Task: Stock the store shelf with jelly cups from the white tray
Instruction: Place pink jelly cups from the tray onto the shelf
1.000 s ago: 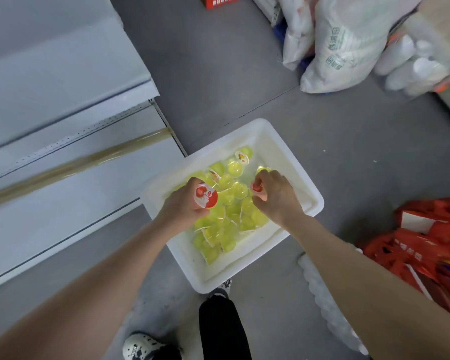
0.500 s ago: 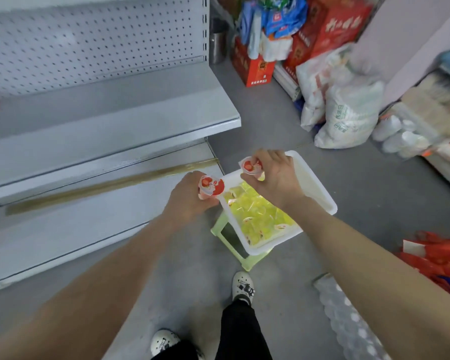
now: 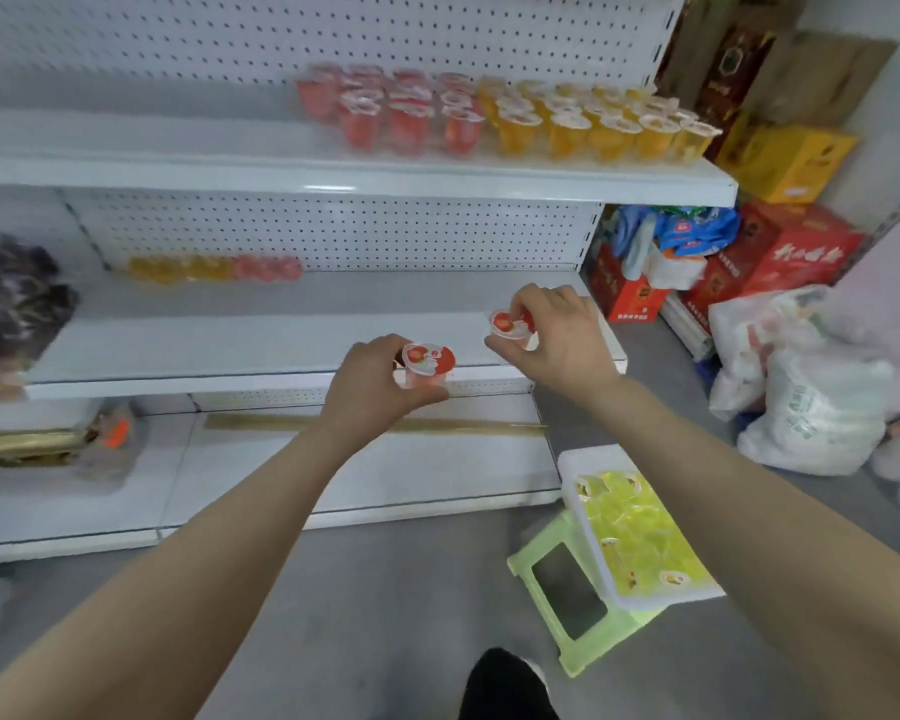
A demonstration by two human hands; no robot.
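L hand [image 3: 372, 389], R hand [image 3: 562, 345]: 1 cup [image 3: 427, 366] each.

The right forearm [image 3: 749, 501] is hiding the near corner of the white tray [image 3: 575, 462], and curled fingers [image 3: 533, 301] are covering the sides of both held cups [image 3: 428, 359]. The cups on the top shelf [image 3: 489, 116] are blurring together (lid prints unreadable), and the dark bags [image 3: 11, 298] are running off the left edge.

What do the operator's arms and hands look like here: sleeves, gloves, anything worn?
Nothing worn that shows. The left hand and the right hand are bare, with no gloves and no rings visible. Both arms are bare to the frame's edge: no sleeves, watch, wristband or markings in view.
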